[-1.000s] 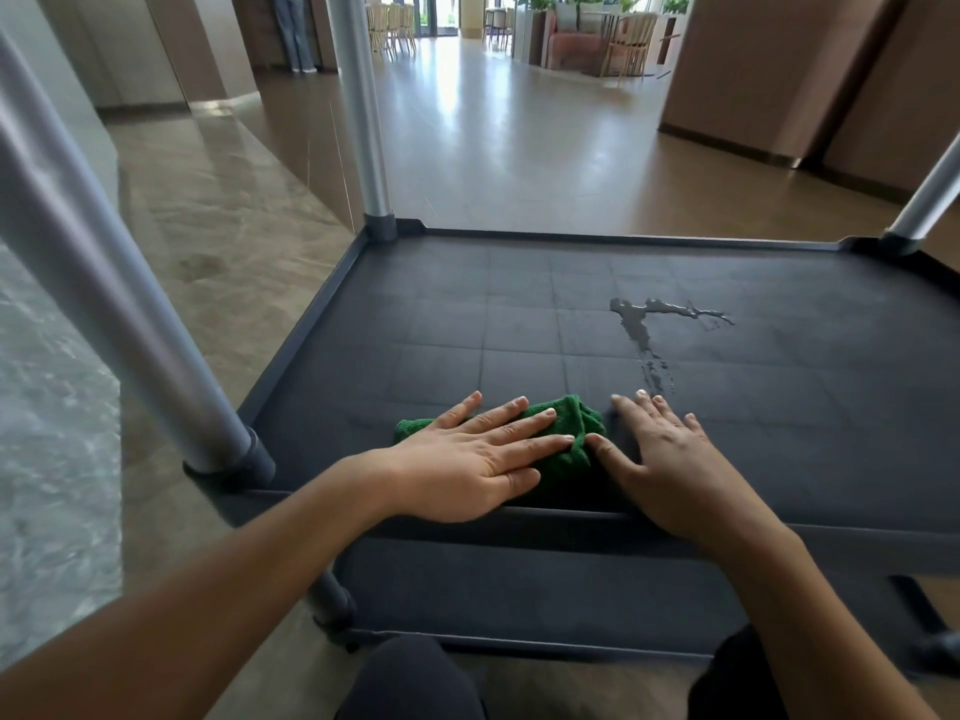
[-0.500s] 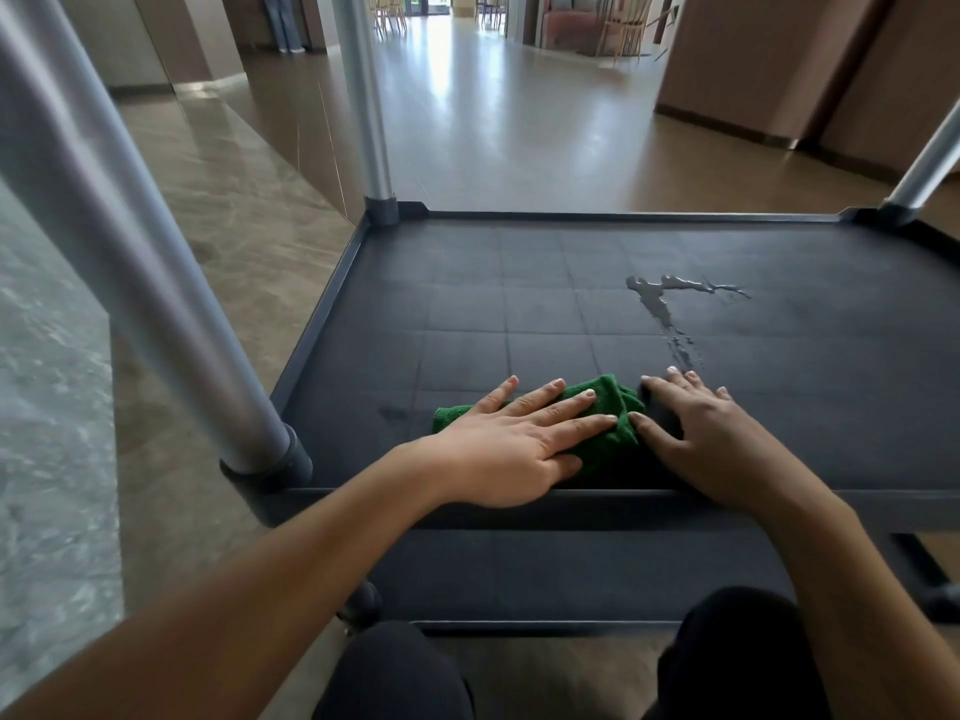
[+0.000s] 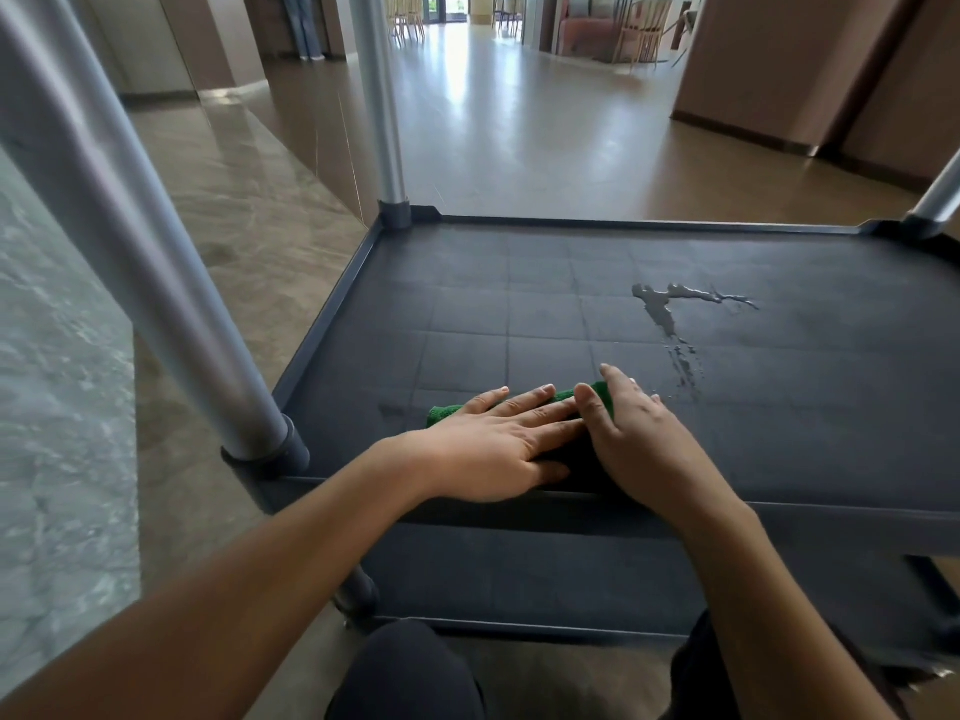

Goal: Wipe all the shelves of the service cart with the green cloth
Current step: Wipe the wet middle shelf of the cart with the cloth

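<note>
- green cloth (image 3: 444, 414) lies bunched on the cart's middle shelf (image 3: 519, 314), close to the near edge and toward the left. both hands hide most of it.
- left hand (image 3: 493, 444) lies flat on the cloth, fingers straight and together, pressing rather than curling round it.
- right hand (image 3: 641, 439) rests on the cloth's right end, fingers nearly straight, thumb touching the left fingertips. neither hand appears to pinch the fabric.
- risk 1: the puddle (image 3: 655, 309) and its trail of drops sit beyond and to the right of the right hand, apart from the cloth. a fast push would likely smear the water, or drive it toward the raised rim (image 3: 328, 324), instead of soaking it up.
- risk 2: with flat palms and no grasp, the bunched cloth could roll or slip out, leaving bare skin on the wet surface.
- risk 3: a wide stroke to the left could knock knuckles on the near-left post (image 3: 156, 262), which stands to the left of the left wrist.
- room: the shelf lies open ahead and to the right, bounded by the rim, the far-left post (image 3: 382, 111) and the far-right post (image 3: 940, 194).
- the lower shelf (image 3: 519, 579) shows beneath the near edge. reach there looks tighter, with the person's knees (image 3: 405, 672) close in front of it.
</note>
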`<state>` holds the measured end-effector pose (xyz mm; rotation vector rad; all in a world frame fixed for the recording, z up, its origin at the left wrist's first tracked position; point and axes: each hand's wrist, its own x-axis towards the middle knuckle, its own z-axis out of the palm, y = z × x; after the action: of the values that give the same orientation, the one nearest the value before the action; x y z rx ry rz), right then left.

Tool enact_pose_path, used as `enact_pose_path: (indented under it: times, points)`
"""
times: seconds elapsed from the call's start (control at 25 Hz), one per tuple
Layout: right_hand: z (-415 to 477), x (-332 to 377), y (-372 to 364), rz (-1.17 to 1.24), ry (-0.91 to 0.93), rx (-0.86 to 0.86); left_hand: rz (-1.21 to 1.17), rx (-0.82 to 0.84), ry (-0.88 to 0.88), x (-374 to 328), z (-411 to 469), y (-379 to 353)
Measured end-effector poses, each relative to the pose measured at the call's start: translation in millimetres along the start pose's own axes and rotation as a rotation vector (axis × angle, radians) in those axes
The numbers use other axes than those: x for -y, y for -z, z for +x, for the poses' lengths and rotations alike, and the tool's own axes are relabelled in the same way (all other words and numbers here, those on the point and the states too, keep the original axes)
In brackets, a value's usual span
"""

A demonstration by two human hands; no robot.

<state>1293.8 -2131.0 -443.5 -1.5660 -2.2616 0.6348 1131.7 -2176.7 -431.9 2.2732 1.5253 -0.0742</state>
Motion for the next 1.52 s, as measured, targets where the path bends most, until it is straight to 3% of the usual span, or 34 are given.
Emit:
enact_pose_path:
  times: [0.52,0.64,0.76,0.96,1.16,1.52]
  points:
    - [-1.7,-4.5,-0.1,-0.071,0.033,-0.006,-0.025,0.08,-0.009,46.5,-42.3,10.6]
    - [-1.0,-3.9,-3.2,-0.118,0.052,0.014,-0.085,-0.012,0.005,42.9,-39.7,10.9]
    - [-0.3,-3.6,-3.0,-0.12,0.058,0.033,0.003,-0.141,0.03,33.7,-27.0,3.5]
    - [-0.8,-4.2,-4.4,-0.177,0.056,0.069,0.09,0.005,0.05,38.3,-14.1,-1.5]
    - [-1.8,-3.1,-5.5,-0.271,0.047,0.096,0.138,0.002,0.059,56.7,3.1,8.0]
    - [-3.9,-0.6,-6.2,-0.317,0.05,0.131,0.139,-0.134,0.34,115.3,81.6,42.1]
